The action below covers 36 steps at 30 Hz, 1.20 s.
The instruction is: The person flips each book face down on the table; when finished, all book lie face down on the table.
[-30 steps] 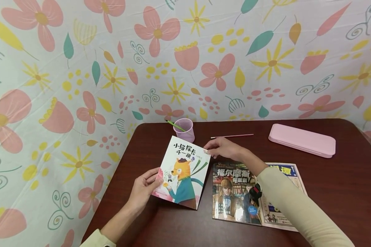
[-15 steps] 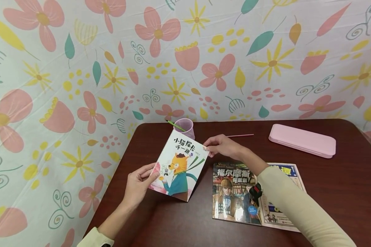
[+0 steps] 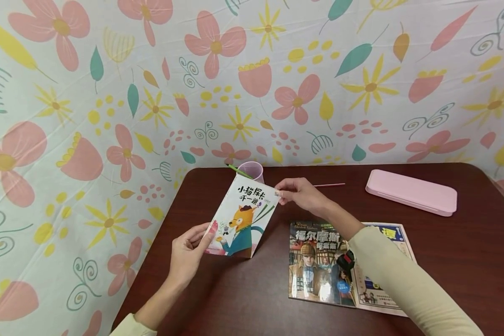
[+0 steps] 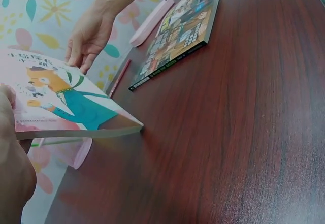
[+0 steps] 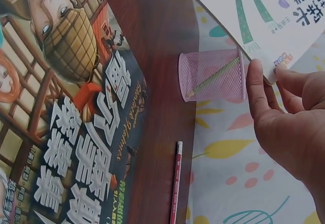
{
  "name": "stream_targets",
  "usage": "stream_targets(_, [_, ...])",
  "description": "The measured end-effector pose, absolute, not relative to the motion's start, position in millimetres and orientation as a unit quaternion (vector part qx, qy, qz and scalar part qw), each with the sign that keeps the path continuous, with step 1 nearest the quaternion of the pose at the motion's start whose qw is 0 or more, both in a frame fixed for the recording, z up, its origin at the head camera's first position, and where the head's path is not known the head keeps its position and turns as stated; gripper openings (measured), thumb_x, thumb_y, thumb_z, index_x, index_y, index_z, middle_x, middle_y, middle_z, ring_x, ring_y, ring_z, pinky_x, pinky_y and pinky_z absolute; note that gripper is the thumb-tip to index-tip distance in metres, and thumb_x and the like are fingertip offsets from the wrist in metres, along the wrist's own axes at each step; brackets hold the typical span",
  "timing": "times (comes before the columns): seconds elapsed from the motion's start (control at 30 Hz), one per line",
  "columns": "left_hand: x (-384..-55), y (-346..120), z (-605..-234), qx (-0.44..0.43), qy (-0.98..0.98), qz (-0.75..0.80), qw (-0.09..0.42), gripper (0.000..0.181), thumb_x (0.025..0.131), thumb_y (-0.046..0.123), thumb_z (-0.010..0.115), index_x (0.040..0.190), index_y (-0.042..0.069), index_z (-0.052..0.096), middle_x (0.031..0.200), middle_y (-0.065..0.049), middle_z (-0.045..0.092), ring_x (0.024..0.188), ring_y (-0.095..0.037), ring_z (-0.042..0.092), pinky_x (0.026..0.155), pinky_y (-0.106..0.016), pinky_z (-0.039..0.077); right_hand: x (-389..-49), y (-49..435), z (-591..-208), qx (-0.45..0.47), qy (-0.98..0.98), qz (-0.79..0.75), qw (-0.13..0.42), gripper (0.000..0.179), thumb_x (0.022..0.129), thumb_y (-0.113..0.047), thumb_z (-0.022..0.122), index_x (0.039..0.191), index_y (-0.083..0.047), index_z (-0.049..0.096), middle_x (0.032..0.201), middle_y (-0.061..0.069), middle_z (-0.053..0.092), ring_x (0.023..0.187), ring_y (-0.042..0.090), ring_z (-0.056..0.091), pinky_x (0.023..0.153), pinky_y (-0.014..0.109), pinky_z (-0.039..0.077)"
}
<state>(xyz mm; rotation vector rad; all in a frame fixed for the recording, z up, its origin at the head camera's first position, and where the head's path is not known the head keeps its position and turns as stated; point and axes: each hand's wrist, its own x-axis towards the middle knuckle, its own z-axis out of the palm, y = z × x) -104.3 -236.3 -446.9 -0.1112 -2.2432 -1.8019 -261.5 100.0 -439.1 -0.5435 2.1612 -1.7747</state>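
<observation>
Between both hands a thin picture book (image 3: 240, 218) with an orange cat in a teal coat is held tilted above the table. My left hand (image 3: 187, 255) grips its lower left edge, thumb on the cover. My right hand (image 3: 301, 196) pinches the upper right corner between thumb and fingers, seen closely in the right wrist view beside the book's corner (image 5: 277, 74). In the left wrist view the book's lower edge (image 4: 81, 133) faces the camera, raised off the tabletop. Part of the pen cup behind is hidden by the book.
A pink mesh pen cup (image 3: 252, 170) holding a green pencil (image 3: 238, 171) stands at the back. Behind my right hand lies a red pencil (image 5: 176, 183). Two magazines, one with a detective cover (image 3: 315, 280), the other (image 3: 396, 252) partly under my right sleeve, lie right. A pink pencil case (image 3: 411, 192) sits back right.
The picture book has moved up and away from me, its lower edge rising and the cover tilting back. Both hands keep hold of it. The magazines and pencil case stay put.
</observation>
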Motion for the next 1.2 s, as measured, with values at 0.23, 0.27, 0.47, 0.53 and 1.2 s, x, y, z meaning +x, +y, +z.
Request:
stream_targets(0.23, [-100.6,-238.0,-444.1,-0.087,-0.775,-0.612,0.135,0.025,0.099,0.007,0.076,0.124,0.005,0.077,0.113,-0.014,0.079,0.093,-0.028,0.079,0.082,-0.032,0.063,-261.4,97.5,-438.7,-0.187,0.727,-0.647,0.134,0.019,0.106,0.002,0.062,0.122,0.008,0.07,0.113,0.021,0.07,0.102,0.042,0.07,0.089,0.038,0.061])
stream_targets(0.27, [-100.4,-238.2,-443.7,-0.092,-0.778,-0.606,0.138,0.025,0.099,0.007,0.076,0.124,0.006,0.078,0.114,-0.014,0.079,0.094,-0.029,0.079,0.083,-0.031,0.063,-261.4,97.4,-439.1,-0.19,0.724,-0.65,0.134,0.019,0.106,0.002,0.062,0.123,0.009,0.069,0.114,0.021,0.07,0.103,0.043,0.07,0.09,0.038,0.061])
stream_targets(0.47, [-100.0,-241.7,-445.6,-0.113,-0.778,-0.601,0.144,0.027,0.1,0.0,0.073,0.127,0.004,0.077,0.114,-0.016,0.078,0.086,-0.033,0.08,0.083,-0.029,0.063,-262.5,97.4,-442.5,-0.181,0.716,-0.659,0.142,0.019,0.105,0.001,0.064,0.122,0.007,0.069,0.115,0.019,0.071,0.098,0.026,0.073,0.088,0.029,0.06])
stream_targets(0.53, [-100.0,-243.2,-446.6,-0.119,-0.777,-0.6,0.15,0.028,0.098,-0.002,0.074,0.125,0.003,0.078,0.113,-0.015,0.079,0.089,-0.027,0.079,0.081,-0.029,0.063,-263.0,97.6,-443.4,-0.181,0.711,-0.664,0.145,0.02,0.104,0.0,0.065,0.122,0.007,0.07,0.115,0.019,0.072,0.098,0.022,0.073,0.091,0.031,0.06])
stream_targets(1.2, [-105.3,-252.5,-481.0,-0.329,-0.757,-0.528,0.2,0.043,0.076,-0.029,0.077,0.114,-0.007,0.079,0.112,-0.024,0.077,0.11,-0.025,0.076,0.089,-0.027,0.06,-267.6,94.2,-468.0,-0.139,0.742,-0.634,0.167,0.027,0.104,-0.007,0.069,0.131,-0.003,0.075,0.139,0.015,0.068,0.13,0.032,0.062,0.109,0.05,0.051])
